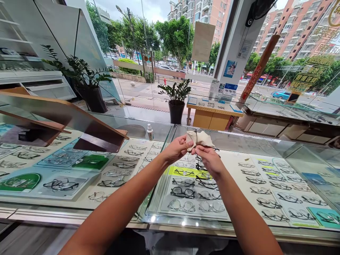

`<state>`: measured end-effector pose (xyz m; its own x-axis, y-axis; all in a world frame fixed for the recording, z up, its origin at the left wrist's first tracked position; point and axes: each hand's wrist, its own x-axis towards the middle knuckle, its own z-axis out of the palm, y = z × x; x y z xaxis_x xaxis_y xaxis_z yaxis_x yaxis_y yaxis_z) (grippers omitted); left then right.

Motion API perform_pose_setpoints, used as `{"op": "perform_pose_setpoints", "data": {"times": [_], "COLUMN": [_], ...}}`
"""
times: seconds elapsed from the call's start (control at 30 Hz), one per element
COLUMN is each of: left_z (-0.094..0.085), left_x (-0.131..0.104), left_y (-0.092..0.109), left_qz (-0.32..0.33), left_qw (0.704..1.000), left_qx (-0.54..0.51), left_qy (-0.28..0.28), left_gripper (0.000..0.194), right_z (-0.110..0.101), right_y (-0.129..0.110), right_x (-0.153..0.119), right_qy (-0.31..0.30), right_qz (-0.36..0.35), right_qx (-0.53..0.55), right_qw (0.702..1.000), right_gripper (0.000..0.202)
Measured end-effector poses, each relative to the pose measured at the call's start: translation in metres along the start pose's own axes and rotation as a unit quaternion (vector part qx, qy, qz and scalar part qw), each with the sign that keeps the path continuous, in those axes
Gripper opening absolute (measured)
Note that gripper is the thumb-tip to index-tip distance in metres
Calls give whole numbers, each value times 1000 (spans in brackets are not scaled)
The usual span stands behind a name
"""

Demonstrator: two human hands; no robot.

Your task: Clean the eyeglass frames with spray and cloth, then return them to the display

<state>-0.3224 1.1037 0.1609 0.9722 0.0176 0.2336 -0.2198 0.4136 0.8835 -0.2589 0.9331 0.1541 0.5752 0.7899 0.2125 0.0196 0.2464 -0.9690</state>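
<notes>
Above the glass display counter, both hands hold a cream-coloured cloth [203, 139] in front of me. My left hand [179, 148] pinches the cloth's left side between thumb and fingers. My right hand [210, 160] is closed on its lower right edge, with the thumb towards the left hand. Thin dark pieces, like parts of an eyeglass frame, show at the top of the cloth and beyond its right edge. The cloth and fingers hide most of whatever lies inside. Beneath the hands, rows of eyeglasses [182, 192] lie under the counter glass.
A white spray bottle [150, 132] stands on the counter to the left. Farther left is a tilted wooden-edged mirror or stand [79, 122]. Potted plants [176, 111] stand beyond the counter, near a wooden display table [212, 118] and large windows. More eyeglasses [268, 202] fill the case at right.
</notes>
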Motion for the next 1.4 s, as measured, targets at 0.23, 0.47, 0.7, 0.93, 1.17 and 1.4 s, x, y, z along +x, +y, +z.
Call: {"op": "perform_pose_setpoints", "data": {"times": [0.23, 0.47, 0.7, 0.93, 1.17, 1.4], "left_z": [-4, 5, 1, -5, -14, -4], "left_x": [1, 3, 8, 3, 9, 7], "left_y": [-9, -16, -9, -9, -19, -12], "left_qz": [-4, 4, 49, 37, 41, 41], "left_qw": [1000, 996, 994, 999, 994, 998], "left_qx": [4, 16, -2, 25, 62, 9], "left_qy": [19, 84, 100, 27, 84, 35], "left_gripper": [49, 56, 50, 48, 43, 49], "right_z": [5, 9, 0, -7, -4, -10], "right_y": [10, 13, 11, 12, 13, 11], "right_x": [2, 2, 7, 10, 8, 11], "right_qy": [10, 5, 61, 63, 50, 64], "right_qz": [-1, -9, -3, 34, 49, 26], "right_qx": [4, -22, -23, 27, 3, 14], "right_qw": [1000, 1000, 998, 997, 998, 998], "right_gripper": [28, 27, 29, 31, 32, 29]}}
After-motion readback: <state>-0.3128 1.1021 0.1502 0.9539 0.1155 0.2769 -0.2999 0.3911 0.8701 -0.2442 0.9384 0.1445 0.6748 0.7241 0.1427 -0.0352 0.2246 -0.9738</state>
